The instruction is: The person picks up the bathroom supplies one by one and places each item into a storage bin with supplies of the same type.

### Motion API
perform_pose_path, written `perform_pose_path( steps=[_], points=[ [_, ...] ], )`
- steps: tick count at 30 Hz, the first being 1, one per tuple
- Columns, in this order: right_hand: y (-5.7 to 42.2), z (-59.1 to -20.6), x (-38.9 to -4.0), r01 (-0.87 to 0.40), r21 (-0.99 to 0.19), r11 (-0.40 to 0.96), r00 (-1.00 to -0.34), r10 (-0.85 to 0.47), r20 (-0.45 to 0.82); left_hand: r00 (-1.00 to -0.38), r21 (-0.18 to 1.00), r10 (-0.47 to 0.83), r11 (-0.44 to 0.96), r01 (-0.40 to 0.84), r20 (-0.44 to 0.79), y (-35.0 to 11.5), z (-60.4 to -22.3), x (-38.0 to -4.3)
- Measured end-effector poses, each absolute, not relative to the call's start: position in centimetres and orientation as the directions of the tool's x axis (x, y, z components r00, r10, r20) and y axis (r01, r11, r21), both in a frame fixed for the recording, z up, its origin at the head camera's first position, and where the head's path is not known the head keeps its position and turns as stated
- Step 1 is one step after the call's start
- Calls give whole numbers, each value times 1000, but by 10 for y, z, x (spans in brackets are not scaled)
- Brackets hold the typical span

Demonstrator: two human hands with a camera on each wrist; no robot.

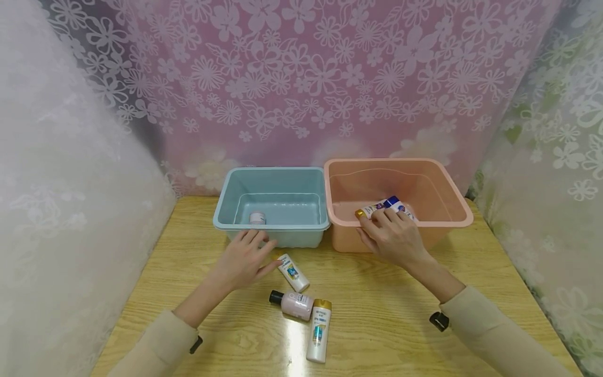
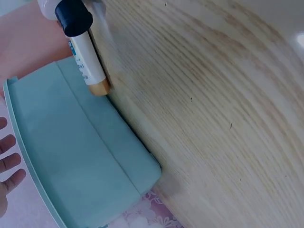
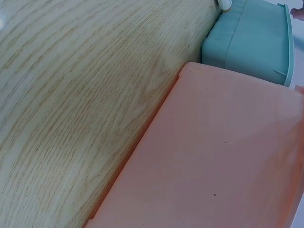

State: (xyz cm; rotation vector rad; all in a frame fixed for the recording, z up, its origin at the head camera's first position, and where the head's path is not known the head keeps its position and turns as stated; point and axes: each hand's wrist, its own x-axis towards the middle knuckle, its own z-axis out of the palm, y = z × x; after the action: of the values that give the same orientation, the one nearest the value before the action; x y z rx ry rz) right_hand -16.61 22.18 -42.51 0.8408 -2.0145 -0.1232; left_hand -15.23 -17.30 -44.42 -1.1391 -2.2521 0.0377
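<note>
From the head, I look down at both hands over a wooden table [image 1: 386, 319]. The left hand [image 1: 247, 259] is loosely open with nothing in it, and just ahead of its fingertips is the blue bin [image 1: 301, 238], where a small pale jar [image 1: 257, 218] lies. To the right of this hand, below the thumb, is a white bottle [image 1: 294, 275] with gold cap. Nearer to the person are a pink bottle [image 1: 297, 305] with black cap and, just beside its base, a second gold-capped bottle [image 1: 319, 335]; both lie on their sides.

The right hand [image 1: 398, 235] reaches over the front rim of the pink bin [image 1: 346, 238], its fingers bent downward. At the fingertips are a gold-capped container [image 1: 371, 210] and a blue-capped tube [image 1: 398, 205] — whether the hand grips one of them, I cannot tell.

From the left wrist, the left fingers are parted, beyond the rim of the blue bin. The white bottle lies near the foot of its wall — clearly apart from these fingers — and the black cap shows close to it.

From the right wrist, the pink bin's outer wall takes most of the lower right, and the blue bin stands just past it. The right hand's hold remains hidden here.
</note>
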Motion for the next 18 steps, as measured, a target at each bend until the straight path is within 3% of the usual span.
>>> perform_pose_path(
  steps=[11,18],
  points=[
    [222,-424,-166,-512,396,763,-351,-606,714,-395,-258,829,513,818,395,-169,-455,-140],
    [222,-424,-166,-512,400,760,-351,-610,711,-416,-249,854,496,832,314,-166,-464,-134]
  ],
)
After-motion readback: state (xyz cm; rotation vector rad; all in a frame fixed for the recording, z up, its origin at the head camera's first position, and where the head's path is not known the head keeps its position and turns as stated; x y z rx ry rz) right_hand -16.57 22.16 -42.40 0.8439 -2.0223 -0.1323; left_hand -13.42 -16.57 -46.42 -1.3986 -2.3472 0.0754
